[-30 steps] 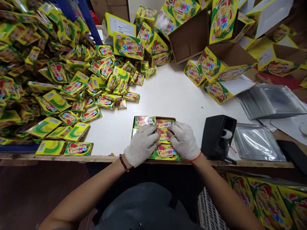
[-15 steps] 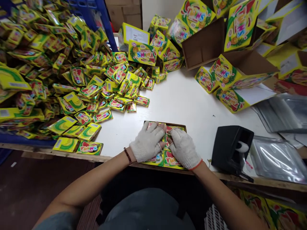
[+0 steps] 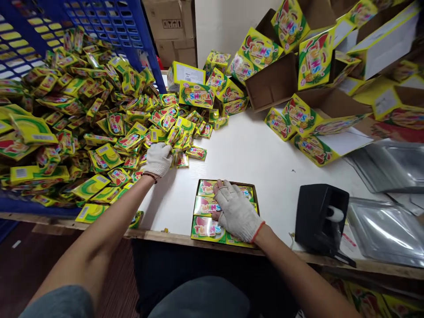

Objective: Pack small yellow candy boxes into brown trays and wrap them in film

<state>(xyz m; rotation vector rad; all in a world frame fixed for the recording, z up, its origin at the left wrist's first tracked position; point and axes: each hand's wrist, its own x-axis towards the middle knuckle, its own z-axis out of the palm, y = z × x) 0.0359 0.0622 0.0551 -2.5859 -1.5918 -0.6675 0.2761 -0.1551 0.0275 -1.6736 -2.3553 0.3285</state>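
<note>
A shallow open tray [image 3: 251,184] at the table's near edge holds rows of yellow-green candy packets [image 3: 206,206]. My right hand [image 3: 235,212], in a white knit glove, lies flat on the packets in the tray, fingers spread. My left hand [image 3: 158,159], also gloved, reaches left into the edge of a large heap of loose packets [image 3: 99,128] and curls over some of them. Whether it grips one is hidden by the glove.
A black tape dispenser [image 3: 319,218] stands right of the tray. Clear plastic sheets [image 3: 384,221] lie at the far right. Open printed cartons [image 3: 311,115] crowd the back right. A blue crate [image 3: 82,22] rises behind the heap. The white table [image 3: 248,154] shows between them.
My left hand left the tray and moved up and left into the packet heap. My right hand stayed on the tray's packets. The camera view shifted down and left.
</note>
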